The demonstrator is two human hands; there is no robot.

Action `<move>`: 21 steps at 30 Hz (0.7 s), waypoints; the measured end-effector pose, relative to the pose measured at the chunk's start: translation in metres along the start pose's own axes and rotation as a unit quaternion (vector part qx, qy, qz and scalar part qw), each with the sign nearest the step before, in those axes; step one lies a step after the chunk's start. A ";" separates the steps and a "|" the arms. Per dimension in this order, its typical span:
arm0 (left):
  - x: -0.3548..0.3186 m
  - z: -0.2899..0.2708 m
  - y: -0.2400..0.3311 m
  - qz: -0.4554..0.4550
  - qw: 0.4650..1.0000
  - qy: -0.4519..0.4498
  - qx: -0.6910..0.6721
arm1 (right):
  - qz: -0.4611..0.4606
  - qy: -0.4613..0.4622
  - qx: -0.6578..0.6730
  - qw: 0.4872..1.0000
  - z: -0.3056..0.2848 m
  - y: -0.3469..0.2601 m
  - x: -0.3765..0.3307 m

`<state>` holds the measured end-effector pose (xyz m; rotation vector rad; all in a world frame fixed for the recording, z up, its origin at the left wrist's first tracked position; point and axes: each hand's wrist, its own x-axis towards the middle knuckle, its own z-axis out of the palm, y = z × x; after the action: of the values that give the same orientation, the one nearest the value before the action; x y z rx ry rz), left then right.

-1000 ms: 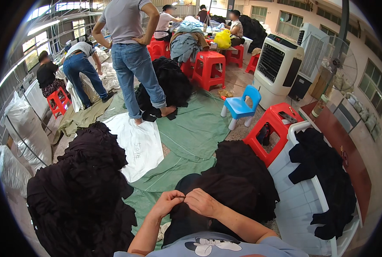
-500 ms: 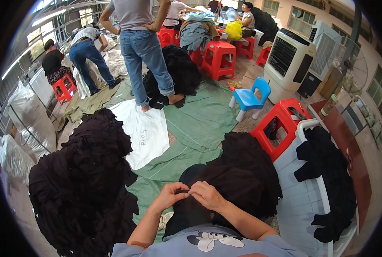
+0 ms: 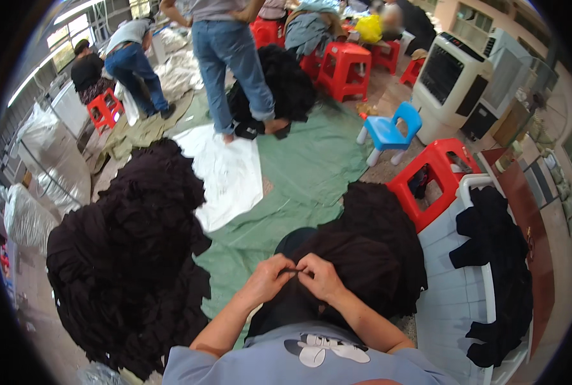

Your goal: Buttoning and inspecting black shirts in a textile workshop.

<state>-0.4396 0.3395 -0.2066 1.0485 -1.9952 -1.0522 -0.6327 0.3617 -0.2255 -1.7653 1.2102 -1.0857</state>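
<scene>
My left hand (image 3: 270, 277) and my right hand (image 3: 322, 278) meet over my lap, fingertips pinched close together. Between them shows a small edge of dark cloth, mostly hidden by the fingers. Dark brown-black fabric (image 3: 356, 253) spreads over my lap and to the right of my hands. To my left rises a big heap of the same dark cloth (image 3: 125, 256). Over the rim of a white plastic tub (image 3: 450, 301) at my right hang black fabric pieces (image 3: 504, 269).
Ahead lies a green sheet (image 3: 299, 173) with a white sheet (image 3: 231, 186) on it. A person in jeans (image 3: 228, 70) stands there beside another dark heap (image 3: 283, 77). A red stool (image 3: 427, 186), a blue chair (image 3: 392, 131) and an air cooler (image 3: 450, 83) stand at the right.
The view has shifted, so the surroundings sit slightly higher and farther right. My hands remain pinched together, with the fingertips a little farther apart and a dark cloth edge showing between them.
</scene>
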 end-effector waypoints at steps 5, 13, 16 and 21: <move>0.007 0.016 -0.009 0.061 0.996 0.035 0.052 | -0.066 0.040 -0.043 0.996 -0.011 -0.002 0.008; 0.013 0.030 0.005 0.169 0.948 0.212 0.164 | -0.132 0.159 -0.101 0.973 0.000 -0.012 0.019; 0.003 0.027 0.006 0.227 0.943 0.204 0.133 | -0.117 0.168 -0.074 0.976 0.001 -0.017 0.014; -0.007 0.025 0.019 0.127 0.971 0.118 0.168 | -0.118 0.136 -0.049 0.982 -0.020 -0.020 0.010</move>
<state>-0.4630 0.3606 -0.2034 0.9995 -2.0810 -0.4426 -0.6420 0.3560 -0.1976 -1.9188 1.2548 -1.4654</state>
